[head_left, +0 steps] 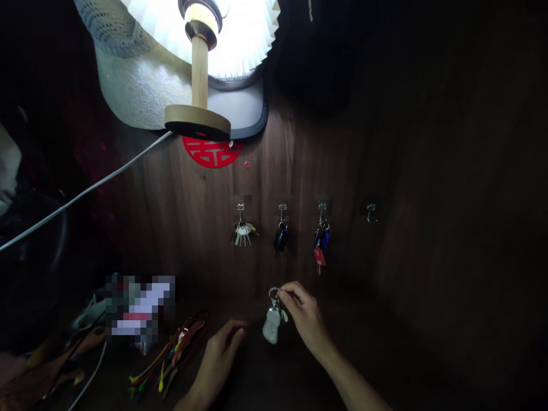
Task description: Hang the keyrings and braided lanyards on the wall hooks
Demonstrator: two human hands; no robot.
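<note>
My right hand (303, 311) pinches the metal ring of a bunch of keys (271, 326) between thumb and fingertips. A pale grey fob and a small light tag dangle from that ring, apart from the wall. To the left, my left hand (220, 348) holds nothing, its thumb and bent index finger slightly apart. Above both hands, three wall hooks carry a silver key bunch (244, 231), black keys (280, 237) and blue keys with a red tag (319, 258). A fourth hook (371, 212) on the right bears nothing.
A lit lamp (199, 74) with a pleated shade stands out high up, its white cable (94, 185) running left. Caps (137, 85) hang behind it, above a red paper cutout (212, 153). Colourful cords (171, 357), a blurred-out box (148, 308) and wooden brushes (47, 374) lie lower left.
</note>
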